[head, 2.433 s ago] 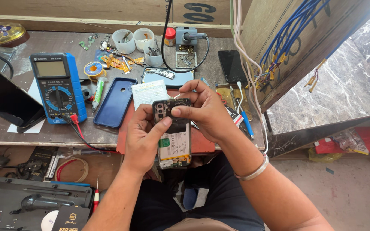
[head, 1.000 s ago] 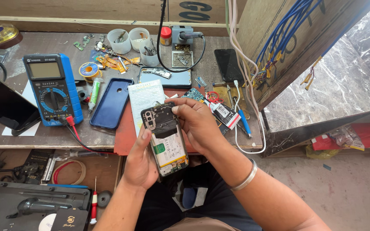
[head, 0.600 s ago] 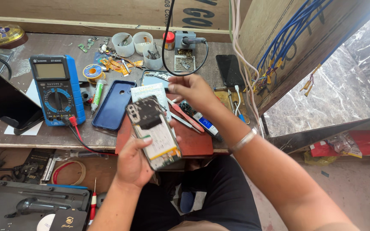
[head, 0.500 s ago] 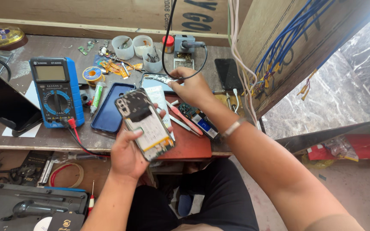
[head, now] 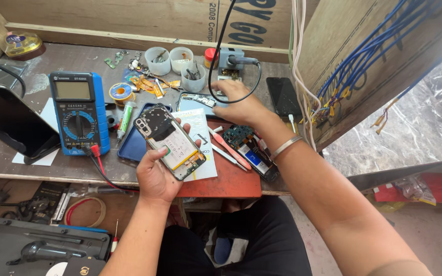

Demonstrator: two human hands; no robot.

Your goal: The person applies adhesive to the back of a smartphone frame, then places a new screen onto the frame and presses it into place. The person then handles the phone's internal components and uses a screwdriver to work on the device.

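— Where does the opened phone [head: 170,148] sit against the left hand [head: 158,174]?

— It lies tilted across the palm, back cover off, camera end pointing up toward the far-left, battery and yellow-edged frame facing the camera. The thumb presses on its near-left edge, and the fingers [head: 190,134] curl around the far side; so the left hand is closed around the phone, holding it in the air over the front edge of the table [head: 31,163], above the red mat [head: 234,181] and a white paper sheet [head: 200,153].

— And the right hand [head: 239,105]?

— It is stretched toward the back of the table, well apart from the phone, fingers spread and bent down over a flat phone part [head: 198,102] lying there, just in front of the white cups [head: 175,61]. Whether the fingertips have pinched anything cannot be told — they are hidden from above. A metal bangle [head: 285,147] circles that wrist.

— What lies between the two hands?

— A red-handled tool [head: 228,148], tweezers [head: 228,157] and a bare circuit board [head: 254,151] lie on the mat, under the right forearm. Left of the held phone lie a blue phone case [head: 131,145] and a blue multimeter [head: 80,112], its red lead trailing to the front edge.
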